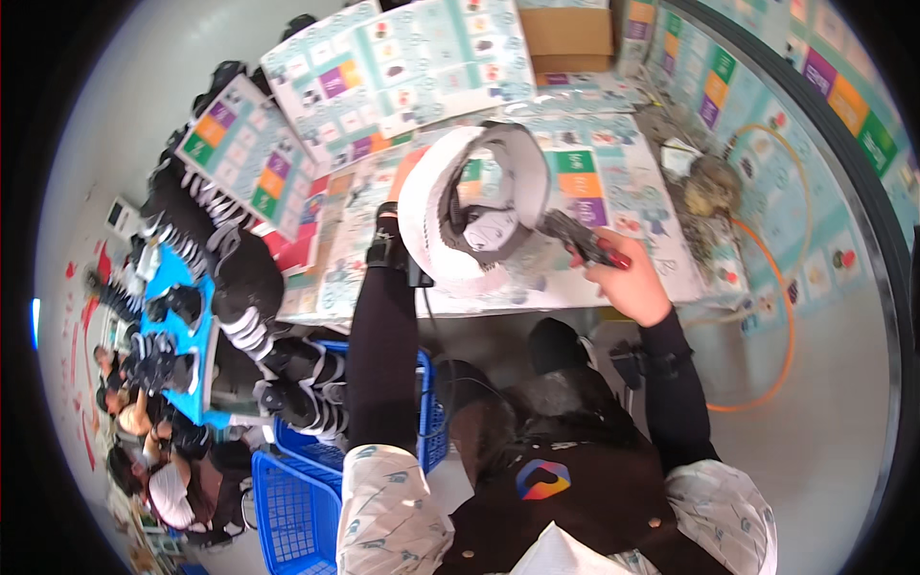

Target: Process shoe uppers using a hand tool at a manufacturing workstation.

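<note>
My right grip is curled tight round one dark tool with a bit of red, but my left grip is mostly hidden behind one white shoe, so I cannot tell how its fingers sit. The shoe is up over one surface, and it might drop if I hold it loosely, or get scratched because the tool is so near. I count two blue baskets by my left arm
</note>
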